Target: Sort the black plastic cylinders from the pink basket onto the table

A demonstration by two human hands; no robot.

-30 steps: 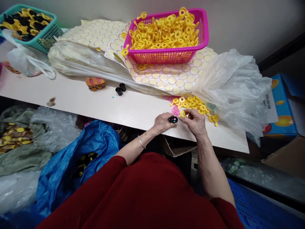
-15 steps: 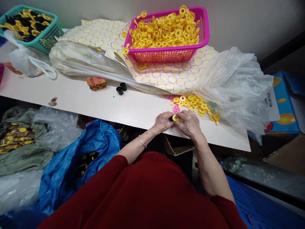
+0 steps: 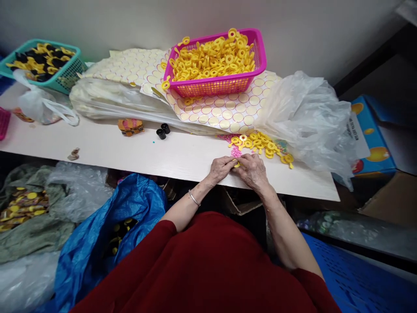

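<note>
My left hand (image 3: 221,168) and my right hand (image 3: 253,171) meet at the table's front edge, fingers pinched together. Between their fingertips shows a small yellow ring-shaped plastic piece (image 3: 237,164), mostly covered by the fingers. Just beyond the hands lies a patch of tiny pink beads (image 3: 236,151). A loose heap of yellow ring pieces with tabs (image 3: 259,142) spreads behind my right hand. Two short black cylinders (image 3: 160,134) stand farther left, beside an orange patterned bundle (image 3: 130,127).
A pink basket (image 3: 211,89) full of yellow ring pieces sits on sheets of round stickers (image 3: 224,117). Clear plastic bags (image 3: 302,117) bulge at right. A teal basket (image 3: 70,71) stands far left. Below the table edge hangs a blue sack (image 3: 140,195).
The view has shifted, tipping slightly. The yellow piece has turned between my fingers, its ring face less visible, and the black part seen by my left fingers is now hidden.
</note>
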